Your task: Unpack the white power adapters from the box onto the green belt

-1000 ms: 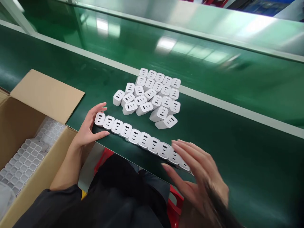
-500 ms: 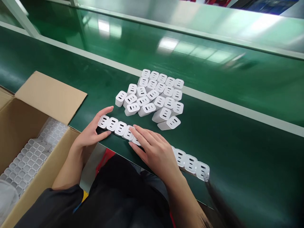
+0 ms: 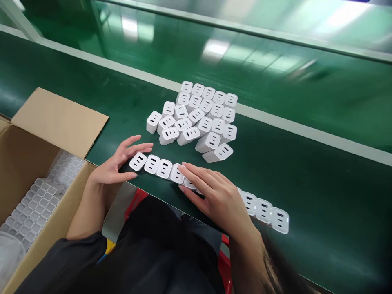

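White USB charger blocks stand in a row along the near edge of the green table, port faces up. My right hand (image 3: 219,192) straddles the middle of this row, thumb on the near side and fingers over the far side, hiding several blocks. The leftmost charger block (image 3: 138,161) sits slightly turned, a small gap from the adjacent charger block (image 3: 152,164). Around that leftmost block my left hand (image 3: 118,163) is spread, thumb on the near side and fingers behind it. Past my right hand, the row's far-right charger block (image 3: 279,220) shows.
Beyond the row stands a loose cluster of white charger blocks (image 3: 206,125), some tilted. An open cardboard box (image 3: 58,218) at the left holds rows of clear-topped white pieces (image 3: 36,208). A pale rail (image 3: 122,68) crosses the green table (image 3: 318,179).
The row has slid to the right with my right hand. The leftmost block has turned and parted from its neighbour. My left hand's fingers have opened out; the view has shifted slightly.
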Available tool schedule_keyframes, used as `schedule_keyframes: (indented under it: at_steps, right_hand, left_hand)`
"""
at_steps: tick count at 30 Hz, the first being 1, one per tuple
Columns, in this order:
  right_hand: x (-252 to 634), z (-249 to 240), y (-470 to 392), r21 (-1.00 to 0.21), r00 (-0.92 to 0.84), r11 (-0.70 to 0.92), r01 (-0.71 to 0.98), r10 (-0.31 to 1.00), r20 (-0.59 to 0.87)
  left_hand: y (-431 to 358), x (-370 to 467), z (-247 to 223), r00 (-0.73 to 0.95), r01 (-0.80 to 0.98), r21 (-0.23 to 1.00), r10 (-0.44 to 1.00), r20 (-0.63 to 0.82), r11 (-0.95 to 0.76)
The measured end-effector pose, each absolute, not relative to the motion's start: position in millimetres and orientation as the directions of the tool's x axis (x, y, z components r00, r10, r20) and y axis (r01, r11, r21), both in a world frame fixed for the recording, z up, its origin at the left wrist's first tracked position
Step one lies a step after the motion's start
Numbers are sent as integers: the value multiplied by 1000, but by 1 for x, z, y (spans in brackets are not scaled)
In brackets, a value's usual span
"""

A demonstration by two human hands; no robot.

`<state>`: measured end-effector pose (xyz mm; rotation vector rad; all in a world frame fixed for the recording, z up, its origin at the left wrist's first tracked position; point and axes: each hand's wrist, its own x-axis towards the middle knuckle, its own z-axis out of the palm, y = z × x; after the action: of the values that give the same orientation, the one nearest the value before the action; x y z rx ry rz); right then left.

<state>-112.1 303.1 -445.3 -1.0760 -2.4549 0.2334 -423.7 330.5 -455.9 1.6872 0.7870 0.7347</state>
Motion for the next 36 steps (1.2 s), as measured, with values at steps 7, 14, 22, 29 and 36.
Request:
schedule_keyframes:
  at_steps: [7,14,22,29,36]
  right_hand:
    - [-111,-445,303,-383,-588,662,644,749,305]
    - [-101,-443,301,-416,-579,642,644,765,282]
    - [-101,-442,299,-412,-577,635,654,771,272]
    - [-102,-442,300,-369,-587,635,678,771,248]
    - [-111,-429,301,-268,-591,647,714,762,265]
  left_hand:
    - [327,-415,-451,510,237,965,859,-29,-108]
    - [325,-407,-447,497,381,911,866,-59,-156]
    - [325,-406,-449,487,456,872,870,-79,-177]
    - [326,-406,-448,501,451,877,861,-93,-167]
    - [326,-406,-447,506,452,874,858,-87,-178]
